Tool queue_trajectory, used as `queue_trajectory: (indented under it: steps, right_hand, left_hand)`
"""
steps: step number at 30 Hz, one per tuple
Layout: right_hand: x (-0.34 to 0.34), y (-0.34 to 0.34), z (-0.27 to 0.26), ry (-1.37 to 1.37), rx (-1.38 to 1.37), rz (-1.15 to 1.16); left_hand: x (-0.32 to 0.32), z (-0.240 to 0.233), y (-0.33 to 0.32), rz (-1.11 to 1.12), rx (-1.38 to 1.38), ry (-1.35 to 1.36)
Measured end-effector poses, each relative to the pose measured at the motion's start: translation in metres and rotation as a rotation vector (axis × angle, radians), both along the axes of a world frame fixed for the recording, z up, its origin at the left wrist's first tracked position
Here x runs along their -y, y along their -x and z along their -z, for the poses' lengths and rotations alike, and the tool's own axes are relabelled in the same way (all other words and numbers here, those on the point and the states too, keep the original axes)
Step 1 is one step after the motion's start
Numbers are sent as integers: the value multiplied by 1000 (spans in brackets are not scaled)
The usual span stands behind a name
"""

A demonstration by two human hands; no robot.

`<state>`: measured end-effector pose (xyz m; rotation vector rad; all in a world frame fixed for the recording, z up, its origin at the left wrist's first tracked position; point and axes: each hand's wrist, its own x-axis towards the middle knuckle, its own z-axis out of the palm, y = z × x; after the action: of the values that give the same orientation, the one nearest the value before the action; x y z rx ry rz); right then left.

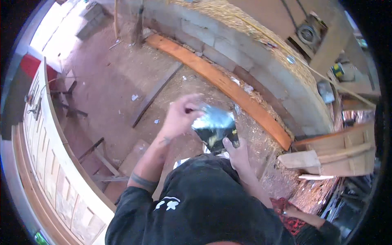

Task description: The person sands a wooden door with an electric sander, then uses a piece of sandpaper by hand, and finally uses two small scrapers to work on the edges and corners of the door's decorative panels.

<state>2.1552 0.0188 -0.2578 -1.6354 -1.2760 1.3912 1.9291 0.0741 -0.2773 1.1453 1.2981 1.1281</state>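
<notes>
In front of my waist, my right hand [235,151] holds a dark pouch [216,134] by its lower right corner, thumb on the near face. The pouch looks like plastic or foil. Its upper part is silvery and catches the light; pale yellow patches show on the dark lower part. My left hand [185,114] is raised at the pouch's upper left edge with fingers curled. Blur hides whether those fingertips pinch the pouch or only come close to it.
An orange-brown wooden beam [214,82] lies along a low block wall [232,50] topped with wood shavings. A dark plank [157,95] rests on the dirt floor. Left stands a panelled wooden door [56,162]. Another person's forearm [306,216] shows at lower right, near red patterned cloth [291,222].
</notes>
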Motion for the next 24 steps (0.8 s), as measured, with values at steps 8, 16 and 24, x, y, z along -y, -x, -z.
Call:
queue_trajectory:
  steps: [8, 16, 24]
  right_hand:
    - [-197, 143, 54, 167, -455, -115]
    - [-396, 331, 22, 335, -497, -454]
    - [-547, 555, 31, 602, -779, -760]
  left_hand:
    - [-86, -4, 195, -312, -287, 17]
    - [-181, -79, 341, -356, -523, 205]
    - [-297, -35, 532, -383, -832, -79]
